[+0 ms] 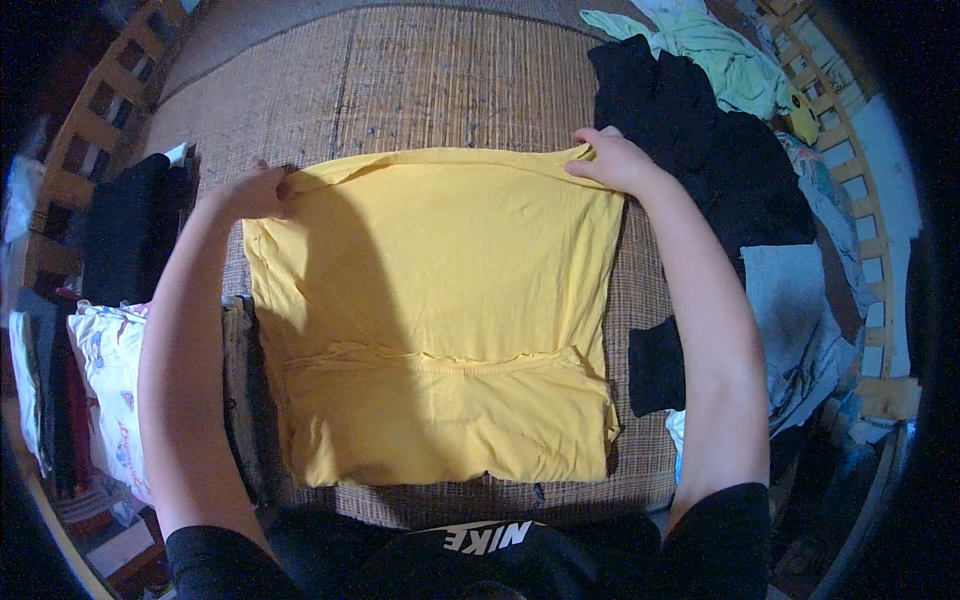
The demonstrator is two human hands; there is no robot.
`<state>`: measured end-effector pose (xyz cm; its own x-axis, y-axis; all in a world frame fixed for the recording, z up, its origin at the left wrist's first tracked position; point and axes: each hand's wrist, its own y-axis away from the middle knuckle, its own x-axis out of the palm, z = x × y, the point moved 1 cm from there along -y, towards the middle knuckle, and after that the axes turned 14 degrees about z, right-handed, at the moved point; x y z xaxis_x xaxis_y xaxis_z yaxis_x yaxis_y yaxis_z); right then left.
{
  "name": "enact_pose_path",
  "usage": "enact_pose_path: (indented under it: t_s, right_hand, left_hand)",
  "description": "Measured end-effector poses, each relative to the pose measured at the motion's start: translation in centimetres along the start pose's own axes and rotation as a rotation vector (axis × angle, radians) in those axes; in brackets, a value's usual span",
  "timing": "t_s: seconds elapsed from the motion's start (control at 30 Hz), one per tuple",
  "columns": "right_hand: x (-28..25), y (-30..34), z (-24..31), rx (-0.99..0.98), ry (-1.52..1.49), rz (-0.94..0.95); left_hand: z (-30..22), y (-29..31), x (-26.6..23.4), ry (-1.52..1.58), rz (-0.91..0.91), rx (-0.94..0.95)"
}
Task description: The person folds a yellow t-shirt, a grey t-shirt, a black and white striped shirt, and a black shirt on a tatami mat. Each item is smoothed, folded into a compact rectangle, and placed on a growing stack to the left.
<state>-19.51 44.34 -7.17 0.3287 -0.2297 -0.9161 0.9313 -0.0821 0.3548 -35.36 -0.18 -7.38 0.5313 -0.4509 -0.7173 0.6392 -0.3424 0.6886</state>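
Both hands pinch the far edge of a yellow T-shirt [430, 310], one at each top corner. On the left hand [258, 192] the grip is closed on the cloth, fingers curled over the corner so the hem bunches slightly under them. On the right hand [615, 160] the grip is likewise closed on the opposite corner, with the thumb side tucked under the fabric and the knuckles on top.

The shirt lies flat and spread out on a woven straw mat [440, 80], directly in front of the person. Its near part is folded up over itself, so the curved neckline band shows as a ridge across the lower third. The left forearm casts a broad shadow over the left half of the cloth.

To the right of the shirt, just beyond the right hand, sits a heap of black clothing [700, 140], with a pale green garment [720, 60] past it. A small black piece of cloth [655, 365] lies beside the right forearm, next to a light blue garment [790, 310]. On the left, a dark folded stack [125, 235] and what looks like a white patterned cloth [105, 370] rest near the mat's edge. Wooden slatted rails [100, 110] run along both sides.
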Motion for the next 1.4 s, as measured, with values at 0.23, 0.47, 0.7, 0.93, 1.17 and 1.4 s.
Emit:
enact_pose_path:
  t_s: [0.23,0.47,0.7,0.93,1.17,1.4]
  right_hand:
    - [0.8,-1.0,2.8,-0.047,0.115,-0.036]
    - [2.6,-2.5,2.6,-0.532,0.062,-0.319]
    - [-0.3,-4.0,2.8,-0.289,-0.597,0.109]
    - [1.0,-4.6,3.4,-0.408,-0.638,-0.353]
    - [3.6,8.2,1.9,0.378,-0.150,0.161]
    - [6.9,10.6,5.7,0.173,-0.172,-0.165]
  left_hand:
    - [-0.7,0.5,1.2,0.285,-0.229,0.080]
    - [-3.9,1.5,-1.7,0.392,-0.150,0.185]
    - [-2.3,-0.4,-1.5,1.142,-0.274,0.220]
    - [1.7,-4.1,0.2,0.836,-0.559,-0.065]
    - [-5.5,2.6,0.6,0.163,-1.077,-0.122]
    - [-11.5,5.0,6.3,0.273,-0.745,0.229]
